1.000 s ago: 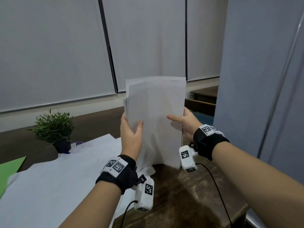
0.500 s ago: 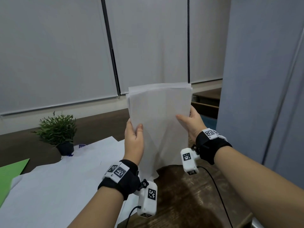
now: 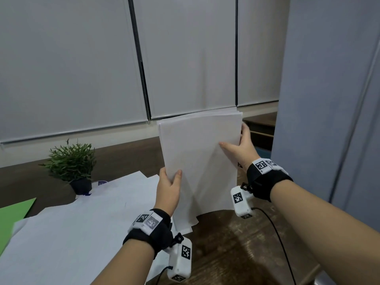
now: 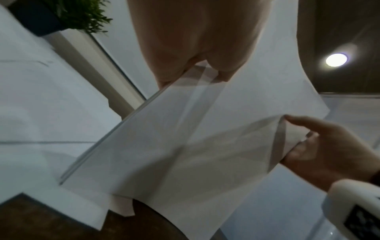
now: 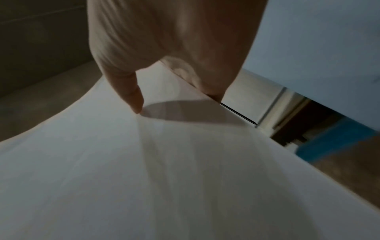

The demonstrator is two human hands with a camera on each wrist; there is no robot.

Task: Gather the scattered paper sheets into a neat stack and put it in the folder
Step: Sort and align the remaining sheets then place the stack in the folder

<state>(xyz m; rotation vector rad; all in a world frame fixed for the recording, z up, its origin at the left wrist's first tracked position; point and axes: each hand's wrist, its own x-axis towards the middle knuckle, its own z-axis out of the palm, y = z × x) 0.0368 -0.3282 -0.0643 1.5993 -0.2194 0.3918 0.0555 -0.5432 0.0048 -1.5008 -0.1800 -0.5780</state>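
I hold a stack of white paper sheets point(image 3: 200, 159) upright, its bottom edge resting on the dark wooden table point(image 3: 236, 243). My left hand point(image 3: 169, 186) grips the stack's left edge low down, thumb on the front. My right hand point(image 3: 239, 147) grips the right edge higher up, thumb across the front and fingers behind. The left wrist view shows the stack point(image 4: 185, 154) pinched by my left hand point(image 4: 197, 71), with my right hand point(image 4: 320, 146) at the far edge. The sheet fronts point(image 5: 164, 170) and my right hand point(image 5: 174, 91) fill the right wrist view. A green folder point(image 3: 14, 214) lies at the far left.
Large white sheets point(image 3: 72, 233) cover the table's left part. A small potted plant point(image 3: 74, 165) stands behind them. A grey partition point(image 3: 329, 99) rises at the right. Window blinds point(image 3: 82, 58) close off the back.
The stack has shifted right and a little down in view. My right hand slid up its right edge, my left hand slid lower on the left edge. The sheet tops look more even.
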